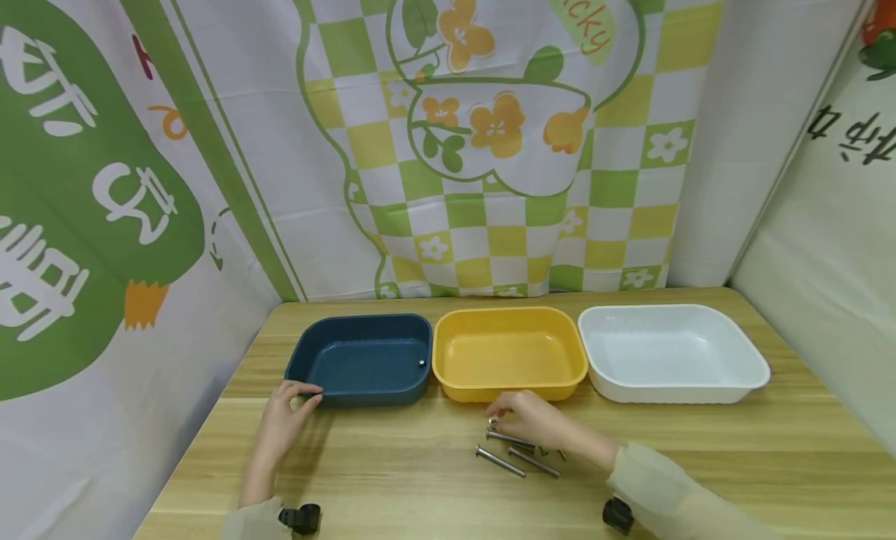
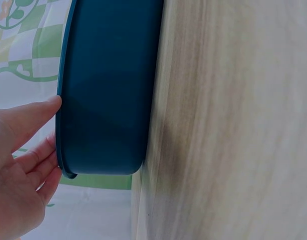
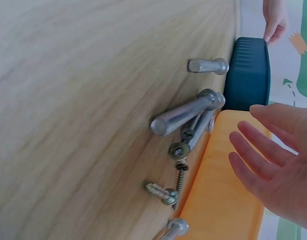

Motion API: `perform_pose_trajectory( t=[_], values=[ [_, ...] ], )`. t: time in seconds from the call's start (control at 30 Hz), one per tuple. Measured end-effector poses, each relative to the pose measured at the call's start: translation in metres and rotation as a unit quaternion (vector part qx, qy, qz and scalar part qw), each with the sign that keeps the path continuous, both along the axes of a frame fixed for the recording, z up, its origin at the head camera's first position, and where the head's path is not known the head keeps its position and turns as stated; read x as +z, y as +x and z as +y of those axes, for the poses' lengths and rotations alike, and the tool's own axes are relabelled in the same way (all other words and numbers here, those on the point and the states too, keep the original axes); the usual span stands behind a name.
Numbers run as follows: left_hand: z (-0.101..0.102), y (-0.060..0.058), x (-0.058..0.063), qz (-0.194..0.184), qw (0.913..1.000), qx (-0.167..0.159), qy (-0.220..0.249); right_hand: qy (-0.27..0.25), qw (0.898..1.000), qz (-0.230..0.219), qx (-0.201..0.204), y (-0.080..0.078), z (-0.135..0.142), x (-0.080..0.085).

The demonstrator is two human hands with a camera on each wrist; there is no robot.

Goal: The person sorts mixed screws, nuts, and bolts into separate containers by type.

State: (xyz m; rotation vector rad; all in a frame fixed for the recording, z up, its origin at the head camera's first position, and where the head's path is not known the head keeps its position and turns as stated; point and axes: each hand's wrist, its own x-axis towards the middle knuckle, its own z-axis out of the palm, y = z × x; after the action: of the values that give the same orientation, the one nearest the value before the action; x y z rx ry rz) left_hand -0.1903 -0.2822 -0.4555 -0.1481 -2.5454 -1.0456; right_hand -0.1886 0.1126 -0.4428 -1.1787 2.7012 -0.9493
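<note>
1. Head view: a dark-blue rectangular plastic tray (image 1: 367, 400), a glossy yellow one (image 1: 514, 390) and a white one (image 1: 675, 392) stand in a row on the wood-grain table (image 1: 392, 478), perhaps so that each opening stays within reach. A small shiny metal piece (image 1: 421, 362) lies inside the blue tray. The left hand (image 1: 280, 419) is at that tray's near-left corner, probably to steady it. The right hand (image 1: 532, 421) is poised over long steel bolts (image 1: 500, 461) just in front of the yellow tray; a small silver nut (image 1: 493, 422) shows by its fingertips.
2. Left wrist view: thumb and fingers are apart, nearly straight, touching the blue rim; how firmly they press, I cannot tell.
3. Right wrist view: the right fingers are spread, with nothing between them. Below them lie the bolts and a short brass-coloured screw (image 3: 157, 191).
</note>
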Motion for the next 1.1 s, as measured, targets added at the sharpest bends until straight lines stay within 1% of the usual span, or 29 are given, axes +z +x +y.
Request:
perform_pose_trajectory(
  t=[0.27,0.4,0.63,0.87,1.1],
  values=[
    [-0.001,0.0,-0.001,-0.002,1.0,-0.002,0.001,0.005,1.0,0.014,0.007,-0.004,0.003,-0.007],
    [-0.001,-0.001,-0.002,0.0,1.0,-0.001,-0.001,0.008,1.0,0.006,0.0,-0.005,0.003,-0.009],
    [0.0,0.0,-0.002,0.01,0.9999,0.001,-0.004,0.012,1.0,0.014,0.009,-0.008,0.002,-0.012],
    [0.0,0.0,-0.002,0.005,1.0,-0.001,0.001,0.017,1.0,0.001,0.004,-0.01,0.001,-0.015],
    [-0.001,0.0,-0.002,0.011,0.9999,-0.003,-0.003,0.016,1.0,0.013,0.006,-0.011,-0.001,-0.018]
  ],
)
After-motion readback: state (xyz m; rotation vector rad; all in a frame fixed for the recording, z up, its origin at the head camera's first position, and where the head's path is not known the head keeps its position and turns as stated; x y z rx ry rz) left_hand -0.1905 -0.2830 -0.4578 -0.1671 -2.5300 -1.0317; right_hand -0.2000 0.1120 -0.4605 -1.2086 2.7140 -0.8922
